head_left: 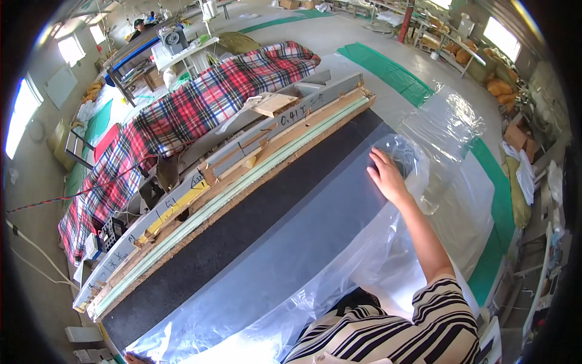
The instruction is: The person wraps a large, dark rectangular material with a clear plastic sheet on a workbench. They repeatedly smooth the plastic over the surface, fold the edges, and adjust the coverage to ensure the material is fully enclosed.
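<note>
A sheet of clear plastic film lies over the black tabletop in front of me and hangs off its near side, with wrinkles and glare along the fold. My right hand rests on the film near the table's far right end, fingers stretched out and holding nothing. Only a sliver of my left hand shows at the lower edge, by the film's left corner; its fingers are mostly cut off, so its grip is hidden.
Behind the tabletop run wooden boards, a pale green strip and a long grey bar with handwriting. A red plaid cloth covers something beyond. A sewing machine stands farther back. Green strips and film lie on the floor at right.
</note>
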Motion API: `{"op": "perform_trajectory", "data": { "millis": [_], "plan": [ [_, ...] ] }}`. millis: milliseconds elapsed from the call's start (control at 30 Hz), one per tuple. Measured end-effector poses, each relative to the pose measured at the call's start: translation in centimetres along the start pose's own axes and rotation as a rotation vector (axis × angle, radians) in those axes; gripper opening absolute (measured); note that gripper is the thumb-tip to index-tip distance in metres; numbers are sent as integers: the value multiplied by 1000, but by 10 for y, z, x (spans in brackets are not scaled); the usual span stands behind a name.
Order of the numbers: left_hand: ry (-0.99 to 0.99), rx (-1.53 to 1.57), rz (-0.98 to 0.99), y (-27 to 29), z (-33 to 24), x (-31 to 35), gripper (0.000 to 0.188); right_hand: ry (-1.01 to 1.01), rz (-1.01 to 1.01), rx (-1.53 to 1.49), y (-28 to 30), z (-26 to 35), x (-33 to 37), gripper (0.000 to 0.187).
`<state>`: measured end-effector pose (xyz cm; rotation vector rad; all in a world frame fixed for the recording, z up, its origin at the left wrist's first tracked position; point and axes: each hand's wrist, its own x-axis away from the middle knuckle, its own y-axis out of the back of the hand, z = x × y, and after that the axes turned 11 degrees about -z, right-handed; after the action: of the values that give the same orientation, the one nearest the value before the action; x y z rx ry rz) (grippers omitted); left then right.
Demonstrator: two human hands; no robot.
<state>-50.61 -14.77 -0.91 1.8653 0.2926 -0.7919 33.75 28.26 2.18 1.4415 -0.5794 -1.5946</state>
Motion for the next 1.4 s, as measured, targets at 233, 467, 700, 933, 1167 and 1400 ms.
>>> {"op": "perform_trajectory", "data": {
  "millis": [233,467,700,933,1167,1400],
  "plan": [
    [89,-25,133,-33,44,-16,39,48,-86,-62,-9,-4,-25,27],
    [51,427,-16,-44,-5,6,31,22,-196,-81,4,-18,-44,16],
    [502,1169,-326,5,-10,-6,26,73,-136,113,-13,-2,-70,15],
    [-42,-327,-976,139,-34,-156,20,-149,-809,-313,29,-195,-177,41],
    [307,974,-435,-41,-159,-84,14,-359,-431,-426,-131,-144,-184,34],
    [493,920,-264,-105,-154,-63,25,-383,-232,-204,-161,-173,-171,23]
  ]
}}
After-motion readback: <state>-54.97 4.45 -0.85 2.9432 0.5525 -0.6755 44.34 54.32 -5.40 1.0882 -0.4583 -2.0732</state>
